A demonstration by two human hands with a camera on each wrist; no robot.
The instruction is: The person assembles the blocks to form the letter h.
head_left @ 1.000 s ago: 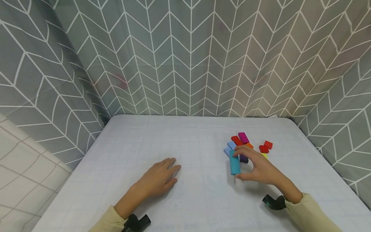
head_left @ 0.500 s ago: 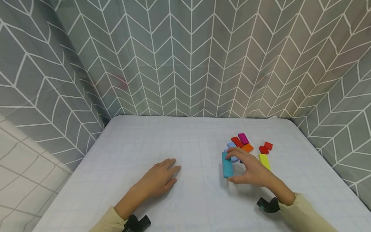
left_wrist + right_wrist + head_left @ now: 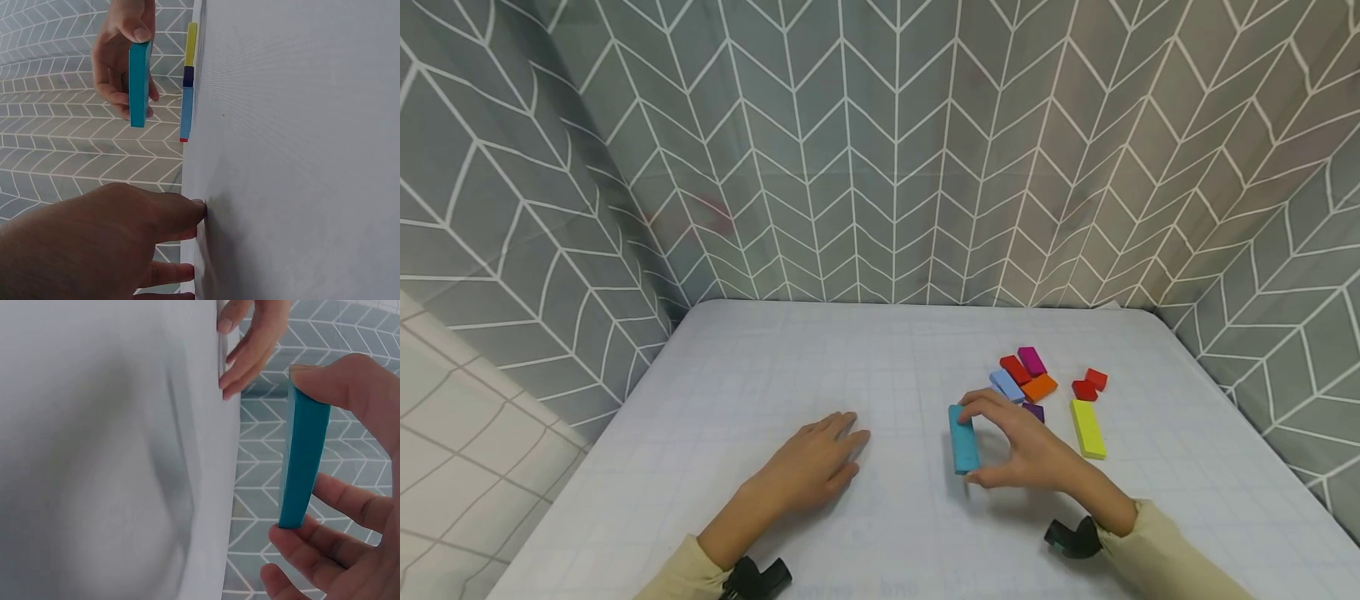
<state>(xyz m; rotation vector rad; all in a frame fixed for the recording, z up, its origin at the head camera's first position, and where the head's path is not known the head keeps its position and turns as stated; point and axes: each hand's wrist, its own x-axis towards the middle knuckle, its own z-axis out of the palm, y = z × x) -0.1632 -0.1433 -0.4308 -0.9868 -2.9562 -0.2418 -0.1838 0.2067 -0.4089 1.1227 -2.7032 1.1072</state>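
Note:
A teal rectangular block [image 3: 964,442] is pinched lengthwise by my right hand [image 3: 1026,446], thumb on its near end and fingers at its far end. In the right wrist view the teal block [image 3: 305,459] is held up off the table, its shadow lying on the white cloth. My left hand [image 3: 812,462] rests on the table left of centre, fingers spread with fingertips on the cloth and nothing in its grasp. Beyond the right hand lie a light blue block [image 3: 1007,386], an orange block [image 3: 1039,387] and a purple block [image 3: 1033,412], the last partly hidden.
Behind these lie a red block [image 3: 1015,369] and a magenta block [image 3: 1032,361]. Further right are two small red pieces [image 3: 1084,390] and a long yellow block [image 3: 1087,429]. A patterned curtain [image 3: 895,150] stands around the white table [image 3: 737,358].
My right hand has carried the teal block leftward and nearer to me, away from the other blocks, uncovering the orange and yellow ones. The left hand stays put.

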